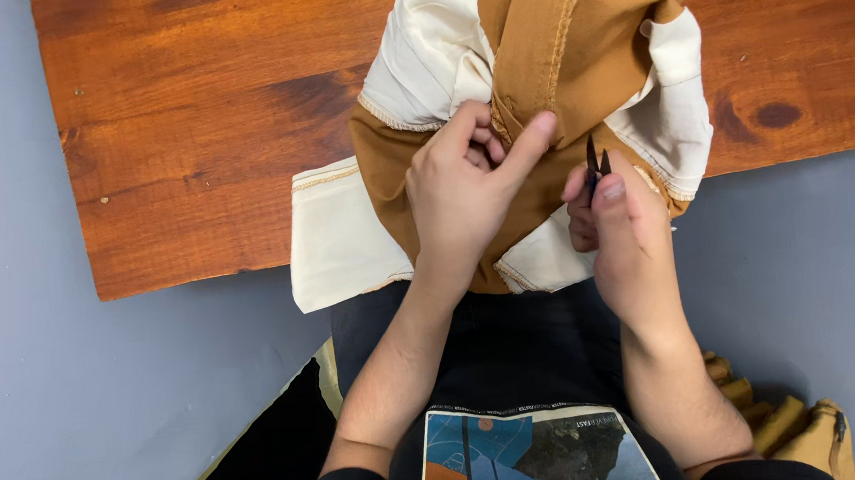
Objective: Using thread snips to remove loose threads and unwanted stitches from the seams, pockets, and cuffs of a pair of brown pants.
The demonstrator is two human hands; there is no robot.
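The brown garment (573,29) is pinched at a seam by the left hand (464,192) on the wooden tabletop (188,116). Small black thread snips (597,163) are clamped in the right hand (622,226). Fabric, or the nearby left fingers, could be nicked if the blades slip.

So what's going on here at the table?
A person is working on a tan garment with cream lining, which lies inside out on a wooden board. The left hand pinches the fabric at a stitched seam. The right hand holds small dark snips with the tips up, close beside that spot. More tan pieces lie on the floor at the right.
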